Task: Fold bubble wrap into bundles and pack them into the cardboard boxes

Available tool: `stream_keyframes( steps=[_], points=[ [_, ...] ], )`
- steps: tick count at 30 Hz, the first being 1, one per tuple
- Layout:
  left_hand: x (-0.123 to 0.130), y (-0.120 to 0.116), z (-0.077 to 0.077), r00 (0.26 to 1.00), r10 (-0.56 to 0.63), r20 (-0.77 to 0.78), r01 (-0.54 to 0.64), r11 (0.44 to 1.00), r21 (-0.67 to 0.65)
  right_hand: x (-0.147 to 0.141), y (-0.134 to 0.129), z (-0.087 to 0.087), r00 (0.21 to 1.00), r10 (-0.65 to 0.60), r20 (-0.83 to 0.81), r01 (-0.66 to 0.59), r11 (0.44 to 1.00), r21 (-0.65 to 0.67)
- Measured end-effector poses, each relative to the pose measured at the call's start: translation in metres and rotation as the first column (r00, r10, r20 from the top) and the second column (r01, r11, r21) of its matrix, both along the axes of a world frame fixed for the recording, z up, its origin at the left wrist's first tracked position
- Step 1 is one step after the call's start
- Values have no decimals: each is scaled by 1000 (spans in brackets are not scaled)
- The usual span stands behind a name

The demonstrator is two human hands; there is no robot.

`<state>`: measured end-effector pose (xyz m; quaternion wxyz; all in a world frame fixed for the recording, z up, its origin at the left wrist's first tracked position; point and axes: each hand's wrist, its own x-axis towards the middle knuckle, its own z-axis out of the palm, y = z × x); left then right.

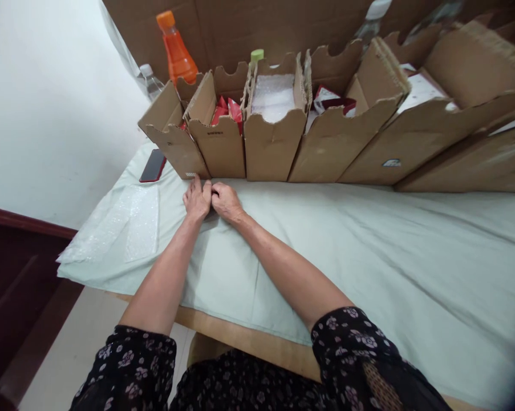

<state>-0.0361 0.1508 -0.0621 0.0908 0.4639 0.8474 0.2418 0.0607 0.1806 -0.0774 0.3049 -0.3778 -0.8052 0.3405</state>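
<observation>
My left hand (197,198) lies on the pale green cloth (308,228), its fingers stretched forward to the foot of the leftmost cardboard box (175,149). Right beside it, my right hand (226,202) rests with its fingers curled under in a loose fist. The two hands meet or nearly meet at the thumbs, and I see nothing held in either. Just past my hands stands a narrow cardboard box (223,149) with red packets (235,111) inside. Next to that, another box (268,151) holds bubble-wrapped material (273,94).
More cardboard boxes (338,151) continue the row to the right. A phone (153,165) and a bubble wrap sheet (141,222) lie at left. Behind the boxes stand an orange bottle (178,51) and clear bottles (372,24). The wooden table edge (248,339) runs in front of me.
</observation>
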Motion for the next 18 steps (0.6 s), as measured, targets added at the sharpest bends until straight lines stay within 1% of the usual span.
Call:
stream_keyframes(
  steps=[2,4,6,8,10,12,14,16,18],
  points=[
    [3,-10,2,999,-30,-38,29,1000,-4,1,-6,3,998,37,49,-38,999,34],
    [8,-26,3,995,-73,-72,72,997,-9,8,-18,6,992,82,100,-90,993,78],
    [14,-51,2,988,-129,-88,127,992,-21,23,-37,6,980,124,155,-145,981,127],
    [21,-83,-1,971,-212,-108,208,977,-43,47,-64,4,964,160,212,-197,966,169],
    [31,-118,-6,926,-332,-180,323,943,-77,77,-96,-2,947,182,263,-238,951,196],
    [43,-153,-13,853,-443,-277,427,897,-117,108,-130,-7,928,175,328,-259,937,233],
    [56,-180,-18,789,-510,-342,492,858,-145,135,-160,-10,906,141,400,-268,922,280],
    [67,-197,-19,756,-540,-369,521,839,-160,153,-180,-10,886,109,451,-271,911,311],
    [74,-205,-18,750,-546,-375,524,835,-168,162,-188,-5,878,106,467,-274,911,308]
  ],
)
